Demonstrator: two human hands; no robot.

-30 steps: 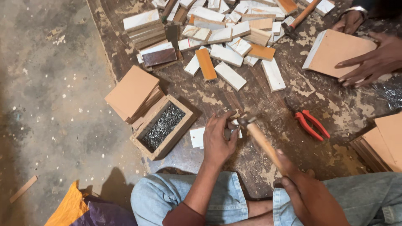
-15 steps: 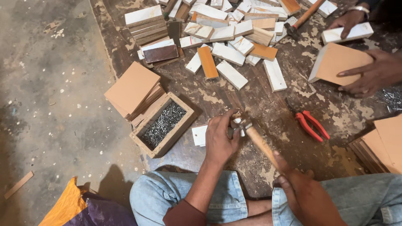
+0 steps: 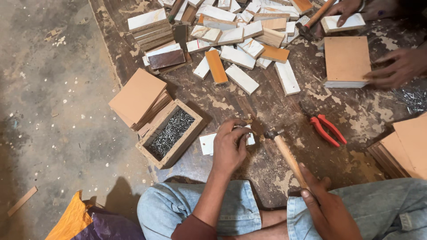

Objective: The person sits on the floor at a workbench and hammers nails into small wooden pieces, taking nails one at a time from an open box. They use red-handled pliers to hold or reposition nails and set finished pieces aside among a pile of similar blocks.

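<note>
I see my left hand [image 3: 229, 149] pressing down on a small white wood block [image 3: 209, 143], fingers curled over its far edge to pin it flat on the scarred work board [image 3: 275, 111]. My right hand [image 3: 322, 204] is wrapped tight around the hammer [image 3: 287, 153] handle's end, its head poised just at the block's 3 o'clock. The open nail box [image 3: 171, 133] sits close at 9 o'clock, within easy reach; red pliers [image 3: 327, 130] lie at 3 o'clock.

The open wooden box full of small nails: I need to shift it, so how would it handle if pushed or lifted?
The open wooden box of small grey nails probably feels heavy for its size, being nearly full. Low and flat-bottomed, it likely slides rather than tips. Tilted, the loose nails would probably spill.
</note>
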